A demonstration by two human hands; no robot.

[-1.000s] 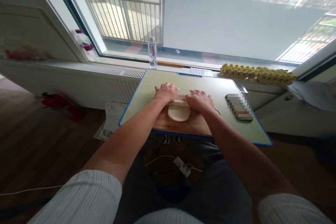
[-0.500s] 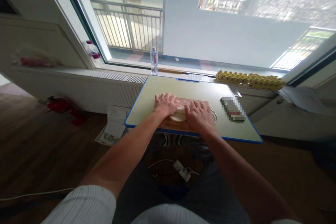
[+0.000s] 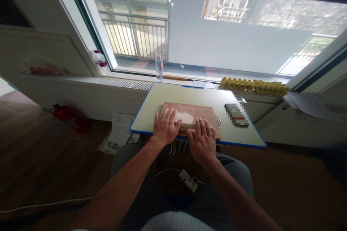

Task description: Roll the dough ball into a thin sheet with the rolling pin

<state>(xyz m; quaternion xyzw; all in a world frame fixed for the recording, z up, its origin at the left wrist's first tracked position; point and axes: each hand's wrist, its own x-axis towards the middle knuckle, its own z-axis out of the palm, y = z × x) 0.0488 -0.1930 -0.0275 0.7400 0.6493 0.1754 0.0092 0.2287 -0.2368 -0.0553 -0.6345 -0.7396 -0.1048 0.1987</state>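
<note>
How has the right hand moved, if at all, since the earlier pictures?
Yes, toward the person: the right hand now lies over the near edge of the table.

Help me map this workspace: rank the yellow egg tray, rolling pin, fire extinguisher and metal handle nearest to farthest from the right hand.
1. Rolling pin: under the right hand.
2. Metal handle: at the board's right end.
3. Yellow egg tray: by the window, right.
4. Fire extinguisher: floor, far left.
</note>
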